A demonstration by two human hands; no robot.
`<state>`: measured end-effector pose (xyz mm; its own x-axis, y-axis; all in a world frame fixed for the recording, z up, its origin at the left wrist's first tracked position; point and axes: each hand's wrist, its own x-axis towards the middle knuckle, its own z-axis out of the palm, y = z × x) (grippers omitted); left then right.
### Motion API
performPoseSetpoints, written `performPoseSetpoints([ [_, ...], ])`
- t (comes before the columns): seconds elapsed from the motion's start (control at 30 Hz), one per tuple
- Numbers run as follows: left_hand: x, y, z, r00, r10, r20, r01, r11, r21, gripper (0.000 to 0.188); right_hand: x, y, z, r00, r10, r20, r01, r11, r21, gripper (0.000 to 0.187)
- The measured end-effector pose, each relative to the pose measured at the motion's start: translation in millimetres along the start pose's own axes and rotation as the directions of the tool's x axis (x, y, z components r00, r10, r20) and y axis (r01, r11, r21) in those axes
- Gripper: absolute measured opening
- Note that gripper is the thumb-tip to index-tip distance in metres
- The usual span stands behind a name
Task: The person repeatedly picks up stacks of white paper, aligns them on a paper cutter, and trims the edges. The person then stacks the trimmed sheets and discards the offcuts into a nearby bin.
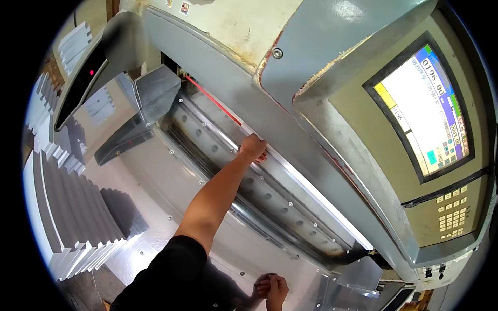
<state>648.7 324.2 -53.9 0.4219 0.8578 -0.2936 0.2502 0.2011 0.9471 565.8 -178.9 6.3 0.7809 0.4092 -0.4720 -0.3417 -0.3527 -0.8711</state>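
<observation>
My left hand [252,148], at the end of a bare forearm and black sleeve, reaches over the metal bed of a large paper-cutting machine. Its fingers are closed at a long thin white strip [316,199], which runs diagonally along the machine's grey beam. A red strip [213,101] continues from its upper left end; whether the two are one piece I cannot tell. My fingertips are partly hidden behind the hand. Low in the picture, my right hand [275,291] hovers near the shiny metal table [171,192], its fingers curled in with nothing visible in them.
Stacks of white paper with stepped edges [78,207] stand at the left. A perforated metal bar [249,181] lies below the strip. On the right are a lit screen [423,106] and a keypad [454,212]. A dark sensor panel with a red light [83,78] stands upper left.
</observation>
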Motion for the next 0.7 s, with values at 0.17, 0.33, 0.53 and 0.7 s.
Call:
performPoseSetpoints([
  [0.17,-12.9,22.5,-0.6,0.992,-0.108,0.068,0.105,0.994,0.035,0.035,10.7,34.9,-7.6,0.988,-0.12,-0.094,0.116,0.992,-0.044,0.016],
  [0.33,-7.3,23.3,4.7,0.974,-0.226,0.006,0.225,0.972,0.068,0.035,14.2,39.4,-7.2,0.983,-0.128,-0.129,0.127,0.992,-0.017,0.014],
  [0.53,-7.2,26.5,-7.0,0.968,-0.207,0.144,0.183,0.969,0.166,0.034,3.7,13.0,-1.2,0.994,-0.075,-0.079,0.066,0.992,-0.111,0.02],
  [0.7,-14.6,17.3,-7.7,0.988,-0.128,0.084,0.135,0.987,-0.082,0.035,9.7,22.2,-5.5,0.993,-0.081,-0.085,0.077,0.996,-0.045,0.014],
])
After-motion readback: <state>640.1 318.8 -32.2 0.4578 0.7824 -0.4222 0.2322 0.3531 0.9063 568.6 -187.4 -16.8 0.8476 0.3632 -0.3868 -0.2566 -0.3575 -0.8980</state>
